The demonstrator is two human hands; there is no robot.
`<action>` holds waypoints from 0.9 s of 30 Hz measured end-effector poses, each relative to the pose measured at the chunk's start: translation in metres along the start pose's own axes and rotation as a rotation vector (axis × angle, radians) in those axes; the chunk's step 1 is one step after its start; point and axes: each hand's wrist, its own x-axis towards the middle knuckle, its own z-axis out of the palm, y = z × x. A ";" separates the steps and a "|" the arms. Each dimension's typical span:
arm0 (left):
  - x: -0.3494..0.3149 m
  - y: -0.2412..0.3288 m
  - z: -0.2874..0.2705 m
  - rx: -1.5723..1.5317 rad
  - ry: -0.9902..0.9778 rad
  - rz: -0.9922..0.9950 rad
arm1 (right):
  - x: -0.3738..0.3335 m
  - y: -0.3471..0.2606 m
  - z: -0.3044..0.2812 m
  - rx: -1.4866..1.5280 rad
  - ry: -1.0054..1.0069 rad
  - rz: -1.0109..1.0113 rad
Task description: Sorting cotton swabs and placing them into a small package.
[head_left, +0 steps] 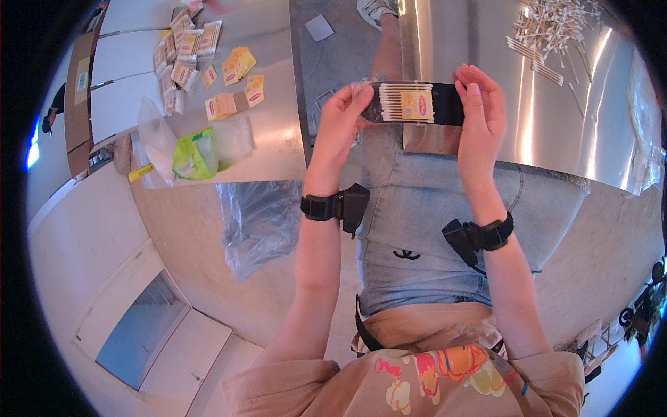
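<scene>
Between my two hands a flat black strip [450, 104] is held level. On it lies a neat row of cotton swabs [391, 102], with a yellow and white label card [417, 105] over part of them. My left hand [342, 115] is closed, pinching clear plastic [363, 92] at the strip's left end. At the other end my right hand [481, 115] grips the black strip, thumb in front and fingers partly behind. Whether the plastic wraps the whole row I cannot tell.
Packed swab bundles [187, 45], yellow cards [240, 64] and a green plastic bag [196, 154] lie on the left metal table [274, 139]. Loose swabs [556, 28] are heaped on the right table [445, 42]. A clear bag [257, 222] hangs below the left table. Another person's leg [387, 52] shows between the tables.
</scene>
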 end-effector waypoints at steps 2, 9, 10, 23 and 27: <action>0.006 -0.004 0.007 -0.031 0.075 0.120 | -0.001 0.005 0.002 0.128 0.017 -0.020; 0.002 -0.005 0.032 0.478 0.196 0.250 | -0.014 0.018 0.023 0.193 -0.085 -0.021; 0.003 -0.007 0.030 0.441 0.192 0.270 | -0.015 0.019 0.026 0.198 -0.122 -0.025; 0.000 -0.005 0.023 0.238 0.112 0.188 | -0.024 -0.018 0.006 0.239 -0.079 0.127; 0.003 -0.010 0.017 0.190 0.061 0.189 | -0.024 -0.018 0.001 0.254 -0.082 0.146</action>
